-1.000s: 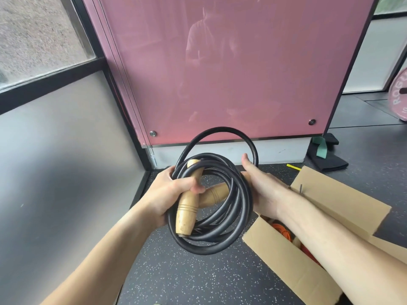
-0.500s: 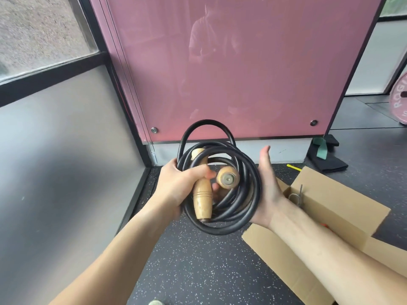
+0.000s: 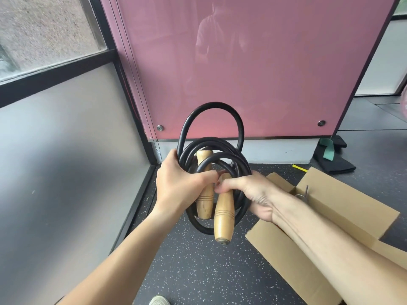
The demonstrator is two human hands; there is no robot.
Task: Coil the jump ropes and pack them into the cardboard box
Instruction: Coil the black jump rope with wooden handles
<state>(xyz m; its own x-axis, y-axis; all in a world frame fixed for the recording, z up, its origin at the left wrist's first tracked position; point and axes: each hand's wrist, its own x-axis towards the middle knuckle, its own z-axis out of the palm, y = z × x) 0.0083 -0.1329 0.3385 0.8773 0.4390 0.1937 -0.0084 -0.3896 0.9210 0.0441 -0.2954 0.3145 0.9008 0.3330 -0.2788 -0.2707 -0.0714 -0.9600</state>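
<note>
The coiled black rubber jump rope (image 3: 209, 140) is held in the air over the speckled dark floor (image 3: 198, 271), just left of the open brown cardboard box (image 3: 282, 249) at the floor's right edge. The left hand (image 3: 178, 186) curls its fingers round the coil and one pale wooden handle (image 3: 204, 203). The right hand (image 3: 253, 192) clamps the coil's right side and the second wooden handle (image 3: 223, 214). A glossy pink wall panel (image 3: 242, 73) stands behind.

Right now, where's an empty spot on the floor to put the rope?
Bare speckled floor lies between the grey wall and the cardboard box, under the held jump rope. Crowded to the right: the box, and black pads with a green band by the pink panel.
</note>
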